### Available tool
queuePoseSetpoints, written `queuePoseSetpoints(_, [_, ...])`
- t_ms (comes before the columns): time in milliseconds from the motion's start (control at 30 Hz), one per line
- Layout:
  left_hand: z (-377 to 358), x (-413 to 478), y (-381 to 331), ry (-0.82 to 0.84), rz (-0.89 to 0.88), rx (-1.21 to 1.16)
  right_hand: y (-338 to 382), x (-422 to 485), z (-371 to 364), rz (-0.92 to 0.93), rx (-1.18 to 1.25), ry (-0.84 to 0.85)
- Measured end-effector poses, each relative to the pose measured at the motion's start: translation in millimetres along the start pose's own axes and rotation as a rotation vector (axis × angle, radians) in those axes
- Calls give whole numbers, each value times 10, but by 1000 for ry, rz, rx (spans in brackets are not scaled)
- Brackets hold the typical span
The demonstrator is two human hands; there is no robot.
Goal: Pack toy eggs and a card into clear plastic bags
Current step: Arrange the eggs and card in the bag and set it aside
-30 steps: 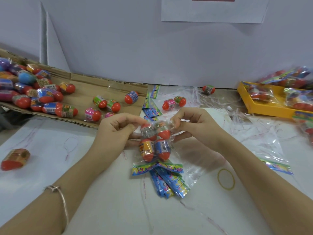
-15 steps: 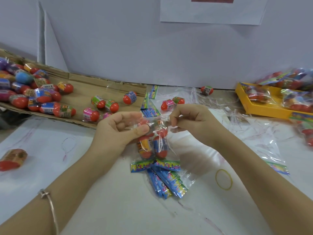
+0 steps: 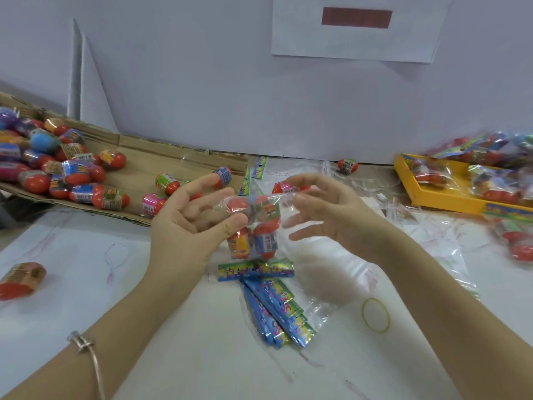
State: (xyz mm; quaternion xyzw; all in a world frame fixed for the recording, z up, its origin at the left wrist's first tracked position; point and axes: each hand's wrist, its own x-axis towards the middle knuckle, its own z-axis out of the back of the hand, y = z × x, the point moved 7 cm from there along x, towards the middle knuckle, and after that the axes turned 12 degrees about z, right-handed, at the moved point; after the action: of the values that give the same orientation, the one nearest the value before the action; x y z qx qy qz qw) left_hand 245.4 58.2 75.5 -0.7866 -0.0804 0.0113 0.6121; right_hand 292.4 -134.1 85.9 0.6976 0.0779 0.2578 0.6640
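Here our left hand [image 3: 184, 226] pinches the clear bag [image 3: 281, 204] of toy eggs [image 3: 240, 246] between thumb and fingers, just above the cards [image 3: 277, 310]; our right hand [image 3: 328, 217] hangs spread and empty, also above the cards.

Soft, even, bluish light, faint shadows, slight blur (stronger toward the bowed wide-angle edges).

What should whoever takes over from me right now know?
Left hand: pinches the clear bag, four toy eggs inside.
Right hand: at the bag's mouth, blurred; grip unclear.
Card lies just under the eggs; inside or not, can't tell.
Done: filled packs in the yellow tray.
To do: likely close this bag; loose eggs wait on the cardboard.
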Motion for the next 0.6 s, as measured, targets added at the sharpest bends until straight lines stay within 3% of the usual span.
queuePoseSetpoints(133, [44,8,17,-59,29,-64,48,11,-122,57,-39,-39])
queuePoseSetpoints(300, [-23,29,113,-16,233,-141,77,0,-96,92,-37,-109])
queuePoseSetpoints(600, [65,52,41,-74,164,-80,120,-6,-176,88,-8,-32])
